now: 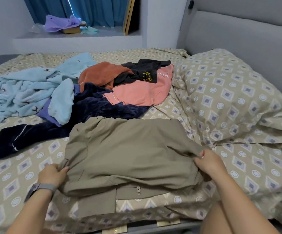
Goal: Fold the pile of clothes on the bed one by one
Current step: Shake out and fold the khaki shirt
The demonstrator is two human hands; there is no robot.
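Item in work: khaki garment [130, 154], zipped, lies flat on the near part of the bed [238, 176], partly folded, zipper pull showing at its near edge.
Left hand [51, 174]: grip pinches the garment's left edge, fingers curled into the cloth; a grey watch band [43, 187] sits on the wrist.
Right hand [207, 162]: grip pinches the garment's right edge, thumb and fingers closed on a fold of cloth.
Pile: lies beyond the khaki garment, toward the middle of the bed.
Pile contents: navy plush garment [93, 108] with a white stripe, touching the khaki garment's far edge; pink T-shirt [140, 93]; black item with yellow print [143, 71] atop the pink one; rust-orange fleece [99, 73]; pale blue fleece with dark bird motifs [22, 92], spread to the left.
Pillow [234, 95]: right side, patterned case matching the sheet.
Headboard [248, 36]: grey, upholstered, far right.
Window ledge [79, 38]: carries a lilac cloth [60, 22]; teal curtain [89, 9] behind.
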